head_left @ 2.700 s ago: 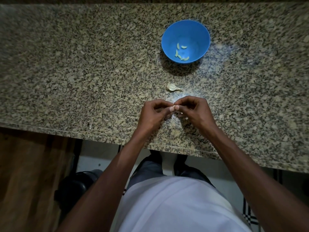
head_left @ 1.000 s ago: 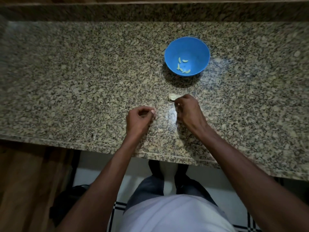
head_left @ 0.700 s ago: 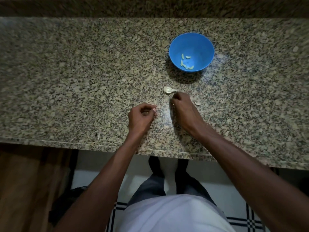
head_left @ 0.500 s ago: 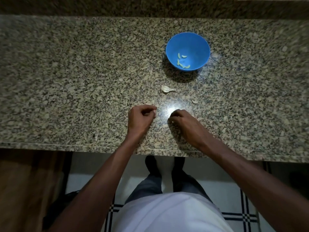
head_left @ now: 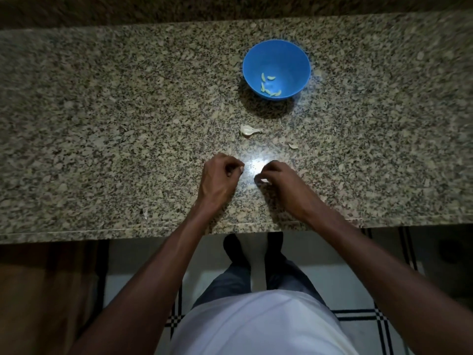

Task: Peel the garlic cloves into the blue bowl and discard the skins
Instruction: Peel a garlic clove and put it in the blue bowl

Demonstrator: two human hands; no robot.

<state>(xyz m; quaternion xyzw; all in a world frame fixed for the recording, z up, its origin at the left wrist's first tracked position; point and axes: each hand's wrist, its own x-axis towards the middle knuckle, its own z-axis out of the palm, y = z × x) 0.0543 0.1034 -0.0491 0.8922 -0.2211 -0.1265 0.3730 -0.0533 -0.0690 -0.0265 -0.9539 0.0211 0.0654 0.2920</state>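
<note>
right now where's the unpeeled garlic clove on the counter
In the head view the unpeeled garlic clove lies on the granite counter, between the blue bowl beyond it and the two hands nearer the person, apart from both.

Blue bowl (head_left: 298, 60) holds 5 peeled cloves (head_left: 270, 85); an unpeeled clove (head_left: 248, 129) lies nearer, apart.

A bright blue bowl (head_left: 276, 69) holding pale yellow-green peeled cloves (head_left: 268, 85) sits on a speckled beige, grey and black granite counter (head_left: 102, 111), above a white floor (head_left: 358, 290) crossed by black checked lines, near an off-white garlic piece (head_left: 249, 129).
</note>
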